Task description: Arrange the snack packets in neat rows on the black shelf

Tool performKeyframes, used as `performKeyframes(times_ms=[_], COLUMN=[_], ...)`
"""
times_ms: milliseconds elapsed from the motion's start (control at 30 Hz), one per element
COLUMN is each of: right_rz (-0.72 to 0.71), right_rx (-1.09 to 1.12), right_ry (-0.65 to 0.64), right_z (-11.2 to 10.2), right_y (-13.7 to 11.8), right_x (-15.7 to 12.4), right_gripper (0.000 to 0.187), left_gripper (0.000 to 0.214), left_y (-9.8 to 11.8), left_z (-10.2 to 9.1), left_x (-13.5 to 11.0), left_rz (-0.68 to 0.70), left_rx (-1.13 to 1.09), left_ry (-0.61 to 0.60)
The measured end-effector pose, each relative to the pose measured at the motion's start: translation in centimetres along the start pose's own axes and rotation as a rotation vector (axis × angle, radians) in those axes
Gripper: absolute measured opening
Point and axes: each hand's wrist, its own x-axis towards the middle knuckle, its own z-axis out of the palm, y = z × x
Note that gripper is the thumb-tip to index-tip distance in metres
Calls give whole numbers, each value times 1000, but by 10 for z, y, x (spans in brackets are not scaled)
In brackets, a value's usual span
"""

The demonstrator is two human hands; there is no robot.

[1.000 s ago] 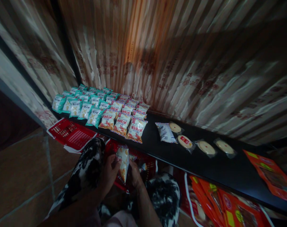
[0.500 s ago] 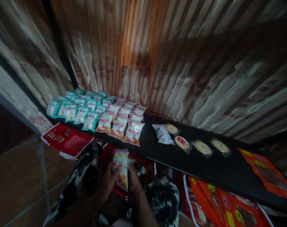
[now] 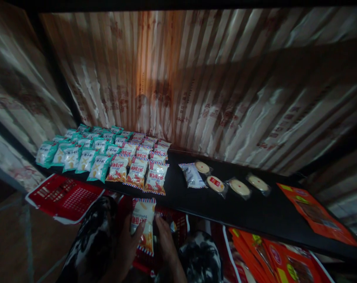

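Note:
My left hand (image 3: 130,237) grips a small snack bag (image 3: 143,224) in front of the shelf, its thumb across the front of the bag. The bag is white and orange with red lettering and striped ends, and stands upright. Close by its right edge is my right hand (image 3: 166,236), fingers stretched out; whether they touch the bag I cannot tell. On the black shelf (image 3: 178,196) stand similar striped snack bags (image 3: 156,177) in rows, beside rows of teal-and-white snack bags (image 3: 99,167). Another striped bag (image 3: 191,175) lies flat further right.
Several round wrapped cakes (image 3: 240,187) and an orange packet (image 3: 316,214) lie on the shelf's right part. Below are a red basket (image 3: 64,196) at left, another between my knees, and orange packets (image 3: 284,259) at lower right. Pleated sheeting (image 3: 219,98) hangs behind.
The view has tilted up and shifted, so the shelf appears lower and further left. The bag stays in my left hand. My right hand appears slightly further from the bag's lower edge.

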Motion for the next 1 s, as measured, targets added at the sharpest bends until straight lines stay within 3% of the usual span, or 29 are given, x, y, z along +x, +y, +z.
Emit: performKeyframes(times_ms=[167, 367, 433, 600, 700, 867, 1000], right_rz=[-7, -151, -181, -187, -221, -230, -270], right_rx=[-64, -24, -6, -67, -80, -68, -51], right_ry=[187, -45, -47, 157, 208, 349, 285], right_z=[-12, -4, -5, -24, -39, -55, -56], right_y=[5, -19, -22, -19, -23, -51, -84], right_x=[-3, -13, -13, -7, -4, 3, 13], right_gripper=[51, 50, 53, 58, 55, 54, 60], left_gripper=[62, 67, 68, 72, 73, 65, 64], left_y=[1, 17, 22, 28, 32, 47, 61], left_z=[11, 28, 35, 52, 62, 81, 100], left_x=[7, 14, 16, 18, 17, 15, 23], left_rz=[55, 113, 142, 160, 171, 256, 245], left_rx=[16, 24, 20, -5, -31, -84, -49], left_ry=[-1, -56, -71, -160, -254, -314, -293])
